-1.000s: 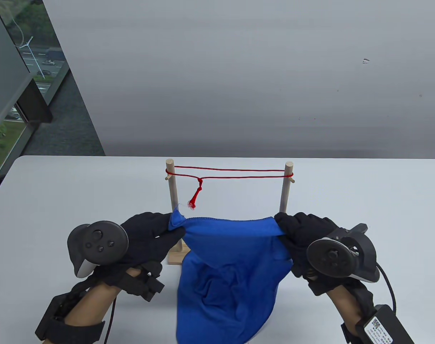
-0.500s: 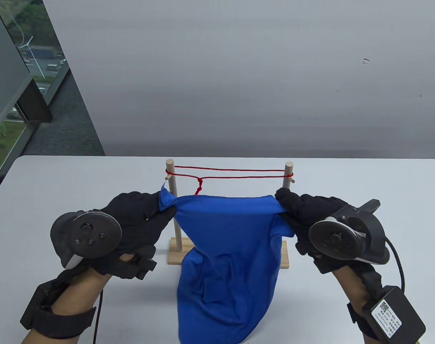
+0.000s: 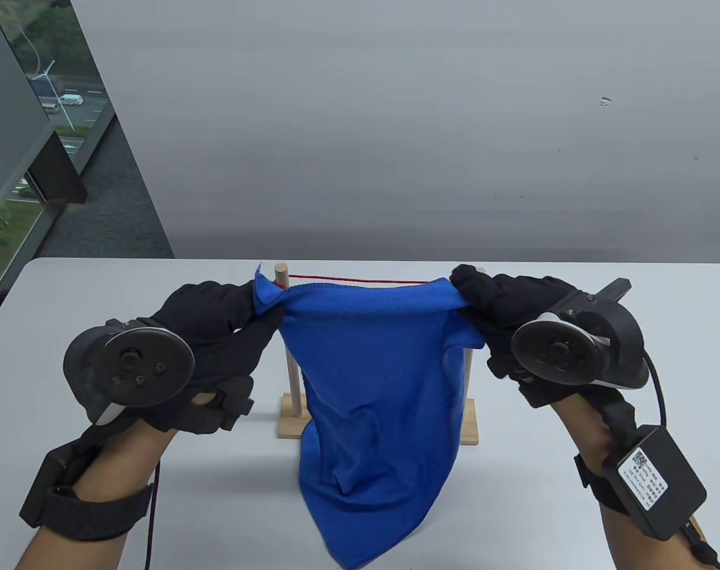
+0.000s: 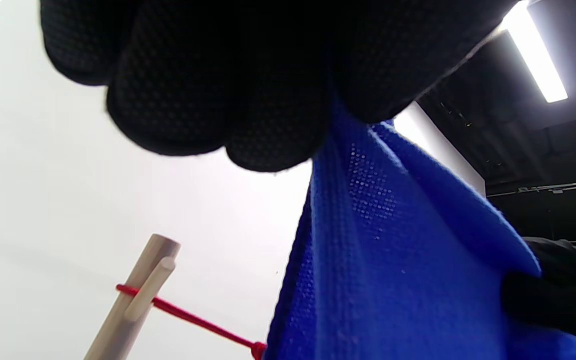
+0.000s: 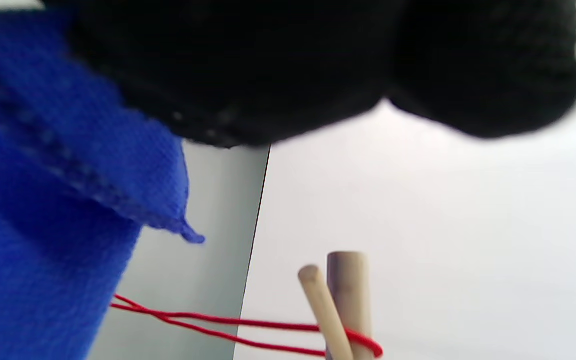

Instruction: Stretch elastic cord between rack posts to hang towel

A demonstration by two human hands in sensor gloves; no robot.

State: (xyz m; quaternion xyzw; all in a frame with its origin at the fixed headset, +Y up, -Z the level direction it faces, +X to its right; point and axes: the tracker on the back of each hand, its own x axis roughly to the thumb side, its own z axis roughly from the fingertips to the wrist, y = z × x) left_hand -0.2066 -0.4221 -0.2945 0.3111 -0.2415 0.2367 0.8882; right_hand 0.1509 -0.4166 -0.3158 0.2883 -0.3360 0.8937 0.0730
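Note:
A blue towel hangs between my hands, its top edge level with the red elastic cord stretched between two wooden rack posts. My left hand pinches the towel's top left corner beside the left post. My right hand pinches the top right corner and hides the right post's top. The towel covers most of the cord and rack. In the left wrist view the towel hangs beside the post. In the right wrist view the cord loops round the post.
The rack's wooden base stands on the white table, mid-table. A grey wall rises behind the table's far edge. A window is at the far left.
Both hands have lifted the towel up and away from me, from rack-base height to cord height. Its top edge now covers most of the cord and its knot.

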